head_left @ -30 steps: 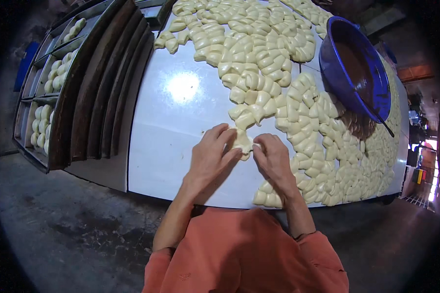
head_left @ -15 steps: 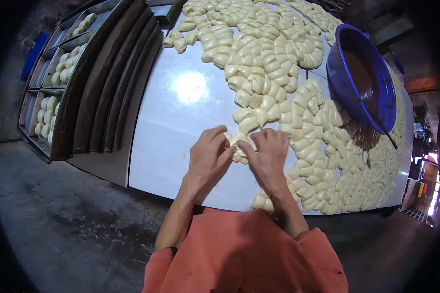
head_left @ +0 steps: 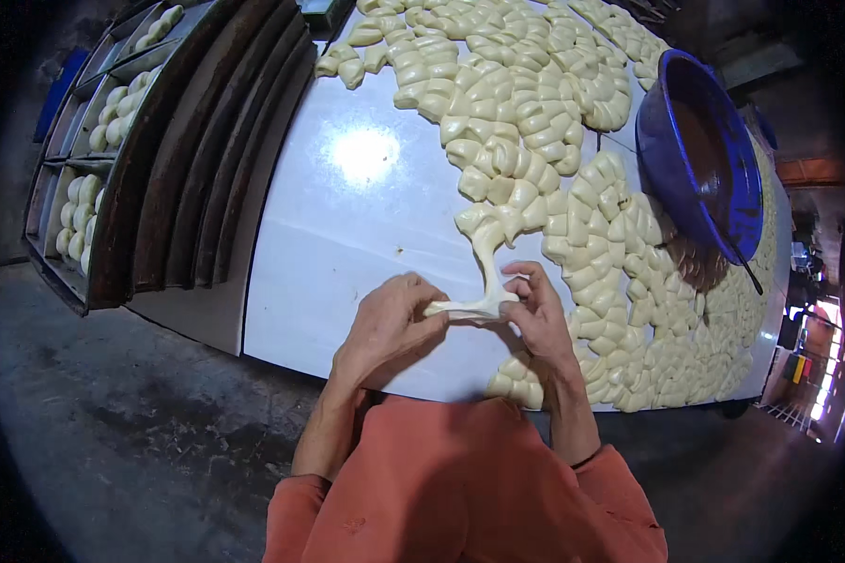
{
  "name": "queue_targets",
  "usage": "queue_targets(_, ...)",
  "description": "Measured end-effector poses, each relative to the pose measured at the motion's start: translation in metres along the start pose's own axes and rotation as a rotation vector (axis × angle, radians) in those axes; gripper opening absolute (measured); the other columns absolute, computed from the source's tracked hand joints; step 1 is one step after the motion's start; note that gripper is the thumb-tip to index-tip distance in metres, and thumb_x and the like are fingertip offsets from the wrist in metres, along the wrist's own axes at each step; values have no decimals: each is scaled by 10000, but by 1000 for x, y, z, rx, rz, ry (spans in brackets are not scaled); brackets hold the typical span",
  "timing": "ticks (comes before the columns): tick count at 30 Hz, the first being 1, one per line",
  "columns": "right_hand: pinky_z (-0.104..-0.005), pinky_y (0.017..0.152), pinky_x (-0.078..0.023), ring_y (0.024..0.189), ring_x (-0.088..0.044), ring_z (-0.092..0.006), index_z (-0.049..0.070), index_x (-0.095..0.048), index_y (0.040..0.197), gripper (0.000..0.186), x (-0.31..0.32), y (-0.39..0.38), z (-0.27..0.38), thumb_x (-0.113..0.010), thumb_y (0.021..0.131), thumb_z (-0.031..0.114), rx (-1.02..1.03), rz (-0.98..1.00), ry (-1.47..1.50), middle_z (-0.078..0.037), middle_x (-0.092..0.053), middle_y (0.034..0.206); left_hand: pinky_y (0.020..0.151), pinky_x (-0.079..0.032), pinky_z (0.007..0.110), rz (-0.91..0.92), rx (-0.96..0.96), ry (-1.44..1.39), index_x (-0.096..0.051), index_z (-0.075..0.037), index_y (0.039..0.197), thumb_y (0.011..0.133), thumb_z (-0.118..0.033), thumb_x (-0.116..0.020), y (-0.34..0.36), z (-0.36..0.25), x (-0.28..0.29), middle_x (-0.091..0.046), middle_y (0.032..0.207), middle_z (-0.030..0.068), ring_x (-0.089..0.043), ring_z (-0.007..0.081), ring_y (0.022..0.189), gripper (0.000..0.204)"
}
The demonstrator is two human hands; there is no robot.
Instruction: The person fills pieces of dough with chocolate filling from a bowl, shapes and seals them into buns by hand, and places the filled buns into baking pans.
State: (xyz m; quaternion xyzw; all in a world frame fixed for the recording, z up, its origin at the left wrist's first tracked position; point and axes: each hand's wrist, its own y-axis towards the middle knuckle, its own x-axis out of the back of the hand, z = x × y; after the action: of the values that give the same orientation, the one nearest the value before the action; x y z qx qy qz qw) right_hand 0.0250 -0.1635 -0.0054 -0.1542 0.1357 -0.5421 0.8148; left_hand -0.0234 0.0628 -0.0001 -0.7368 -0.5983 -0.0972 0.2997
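Observation:
Between my two hands a piece of pale dough (head_left: 474, 307) is stretched into a thin band. A strand of it runs up to the mass of dough pieces (head_left: 507, 113) spread over the white table. My left hand (head_left: 396, 324) pinches the band's left end between thumb and fingers. At the other end my right hand (head_left: 535, 314) grips the dough, with some of its fingers raised. Both hands are near the table's front edge, just above its surface.
A blue basin (head_left: 652, 159) of brown liquid, with a dark stick (head_left: 749, 272) in it, stands tilted among the dough pieces at right. Stacked dark trays (head_left: 174, 169) line the left side; the compartmented one holds round dough balls (head_left: 83, 216). The white tabletop (head_left: 319, 235) shows left of the dough.
Both hands have come nearer to me and moved apart. The dough between them has been drawn out into a band, with a strand pulled long from the mass.

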Motion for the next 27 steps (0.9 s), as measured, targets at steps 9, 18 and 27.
queue_targets(9,-279,557,-448,688,-586,-115,4,-604,928,173,10,5,-10,-694,835,119,154,-67,-398,-68,-632,872,796,-479,416,-143,-261,138,-679,-35,891,793,-279,-745,24,-1,-16,-650,901,105,-603,309,907,271)
queue_targets(18,-253,769,-506,898,-579,-124,-3,-576,1140,251,41,4,-18,-578,893,38,49,-333,322,-83,-612,964,984,-439,433,-226,-143,142,-547,-54,1331,752,-305,-785,13,8,5,-589,1273,200,-554,363,1169,675)
queue_targets(27,-203,562,-446,644,-523,-53,46,-587,972,221,36,-3,-4,-747,830,100,-20,-141,-109,5,-583,808,1093,-279,580,-186,-585,329,-644,-129,1174,825,-260,-712,70,-19,-56,-548,1285,118,-417,333,1331,379)
